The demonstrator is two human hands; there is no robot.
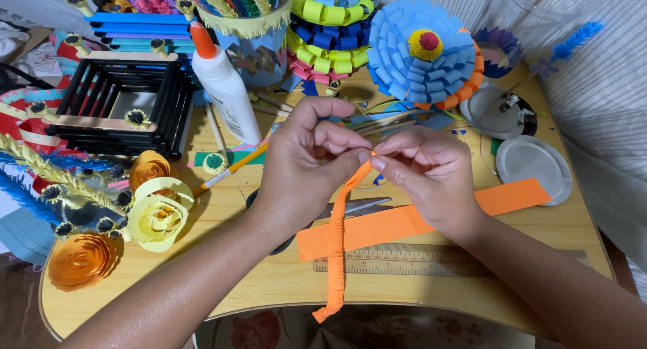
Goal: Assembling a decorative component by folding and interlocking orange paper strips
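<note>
Head view: hands pinching orange strip

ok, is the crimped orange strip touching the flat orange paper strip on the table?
Cannot tell. In the head view the crimped orange strip, pinched by the left hand and right hand, crosses over the flat orange paper strip, but the overlap hides any gap.
</note>
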